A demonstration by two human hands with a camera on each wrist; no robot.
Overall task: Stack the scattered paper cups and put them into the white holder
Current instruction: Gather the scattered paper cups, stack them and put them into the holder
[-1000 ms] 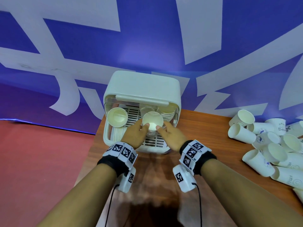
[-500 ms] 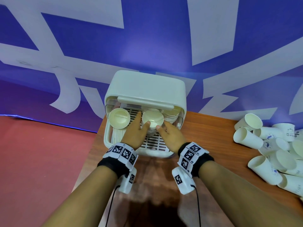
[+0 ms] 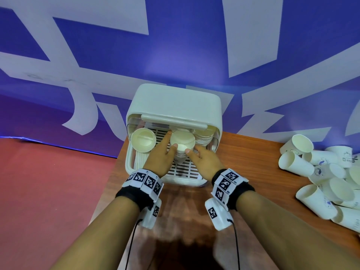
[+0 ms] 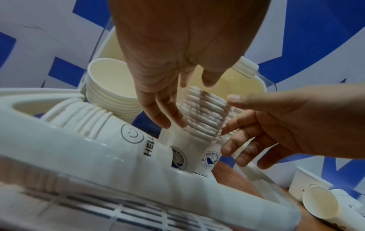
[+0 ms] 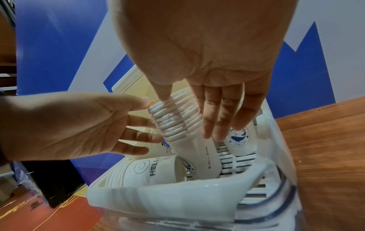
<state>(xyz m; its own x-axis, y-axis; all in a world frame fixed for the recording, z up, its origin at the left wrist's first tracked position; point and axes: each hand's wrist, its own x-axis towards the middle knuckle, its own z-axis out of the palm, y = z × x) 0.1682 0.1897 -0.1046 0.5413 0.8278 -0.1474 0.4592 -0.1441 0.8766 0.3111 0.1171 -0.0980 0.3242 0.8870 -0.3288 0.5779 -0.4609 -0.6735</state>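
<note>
My left hand (image 3: 162,155) and right hand (image 3: 204,159), fingers straight, steady the cup stack (image 3: 182,146) upright inside the white holder (image 3: 175,102).

I have both forearms reaching forward, side by side. My left hand (image 3: 159,156) and right hand (image 3: 204,159) face each other, palms inward, fingers nearly straight, thumbs up, fingertips (image 4: 158,118) angled down.
</note>
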